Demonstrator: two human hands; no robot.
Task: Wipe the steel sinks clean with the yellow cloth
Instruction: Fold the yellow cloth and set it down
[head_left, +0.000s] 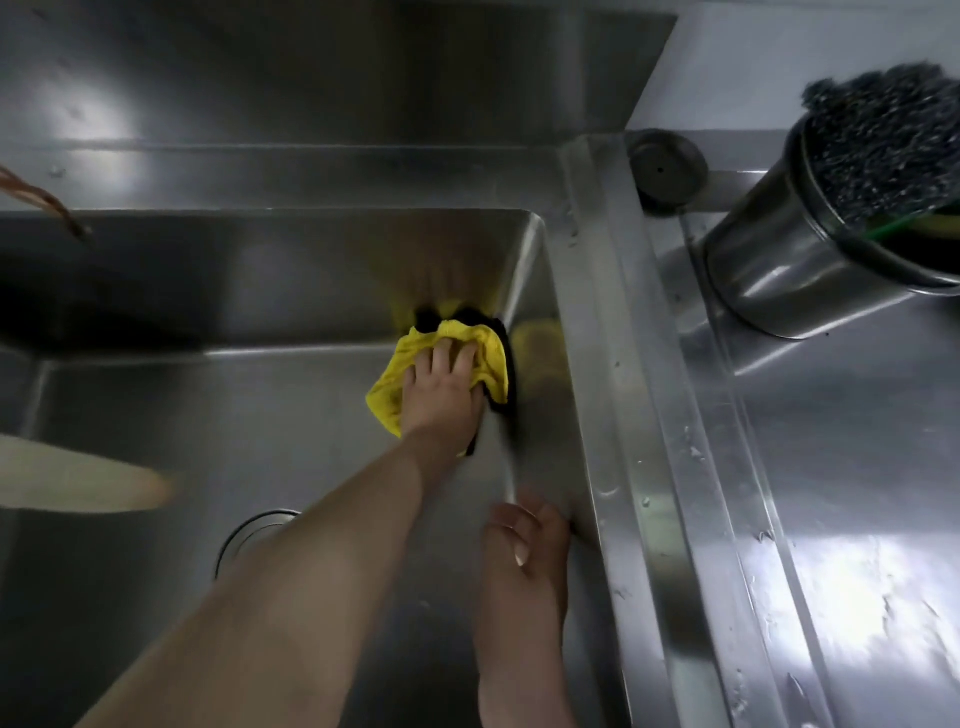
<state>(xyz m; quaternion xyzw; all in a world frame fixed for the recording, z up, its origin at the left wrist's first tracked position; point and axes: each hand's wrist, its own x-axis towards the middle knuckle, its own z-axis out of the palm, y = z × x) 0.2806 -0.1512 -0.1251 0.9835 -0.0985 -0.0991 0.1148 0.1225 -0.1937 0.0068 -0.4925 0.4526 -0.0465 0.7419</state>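
Yellow cloth (447, 364) being pressed into the far right corner of the steel sink (291, 291).

Left hand (441, 395) is lying on the cloth with fingers spread and nearly straight, pressing it where the basin's back wall is meeting the right wall; right hand (524, 540) is hanging lower by the right wall, fingers loosely curled, holding nothing that can be made out; round drain (254, 530) is showing beside the left forearm; wet steel counter (852, 467) is running along the right, carrying a steel canister (779, 270) with a dark scourer (883, 130) bulging from its top.
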